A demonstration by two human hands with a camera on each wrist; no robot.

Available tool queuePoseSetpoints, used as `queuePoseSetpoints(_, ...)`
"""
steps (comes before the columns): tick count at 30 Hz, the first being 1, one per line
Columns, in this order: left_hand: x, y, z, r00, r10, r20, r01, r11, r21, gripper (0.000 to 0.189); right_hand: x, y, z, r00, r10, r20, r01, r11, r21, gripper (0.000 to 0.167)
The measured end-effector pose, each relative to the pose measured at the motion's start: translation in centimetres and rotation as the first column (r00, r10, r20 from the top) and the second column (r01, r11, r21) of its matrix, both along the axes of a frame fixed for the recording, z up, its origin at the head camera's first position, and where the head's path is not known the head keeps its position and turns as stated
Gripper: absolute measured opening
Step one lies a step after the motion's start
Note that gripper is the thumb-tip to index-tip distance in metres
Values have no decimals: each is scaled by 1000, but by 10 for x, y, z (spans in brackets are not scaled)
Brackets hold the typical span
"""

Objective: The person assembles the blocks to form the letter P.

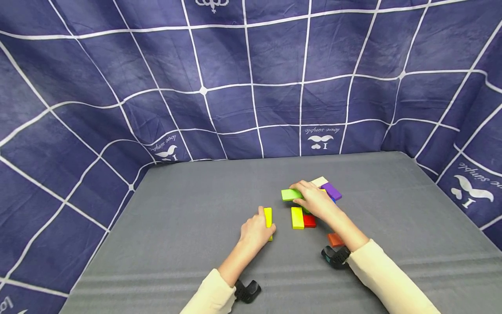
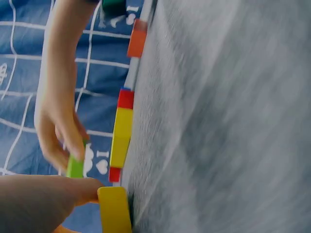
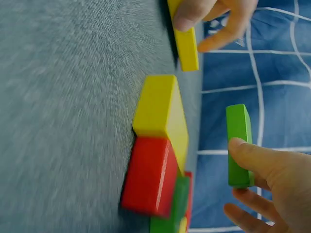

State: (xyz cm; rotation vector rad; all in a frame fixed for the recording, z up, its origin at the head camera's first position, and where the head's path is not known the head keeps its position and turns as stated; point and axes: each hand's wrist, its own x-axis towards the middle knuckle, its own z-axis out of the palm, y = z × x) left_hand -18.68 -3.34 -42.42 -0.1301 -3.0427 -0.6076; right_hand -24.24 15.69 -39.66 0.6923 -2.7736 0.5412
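My left hand (image 1: 254,229) grips a yellow block (image 1: 268,214) low at the tabletop, thumb on the near side and fingers at the far side. To its right, my right hand (image 1: 317,201) pinches a light green block (image 1: 289,195) between thumb and fingers. The right wrist view shows this green block (image 3: 238,145) raised over the surface. Below that hand lies a cluster: a second yellow block (image 1: 297,218) against a red block (image 1: 309,221), with a dark green block (image 3: 167,221) behind. The right hand and forearm hide part of the cluster.
Past the right hand lie a cream block (image 1: 319,182) and a purple block (image 1: 331,191), with a bit of blue showing. An orange block (image 1: 335,240) sits apart near the right wrist. A grey cloth (image 1: 188,209) covers the table; a blue checked curtain (image 1: 235,109) hangs behind.
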Motion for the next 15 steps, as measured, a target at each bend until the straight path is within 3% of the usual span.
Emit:
queuePoseSetpoints(4, 8, 6, 0, 999, -30, 15, 31, 998, -46, 57, -8, -14, -4, 1000, 18, -6, -18, 998, 52, 33)
queuePoseSetpoints(11, 18, 4, 2, 995, -81, 60, 86, 993, -85, 72, -15, -42, -8, 994, -31, 101, 15, 988, 155, 34)
queuePoseSetpoints(15, 20, -8, 1, 988, -155, 3, 154, 983, -103, 79, -17, -57, -9, 992, -56, 117, 34, 982, 184, 33)
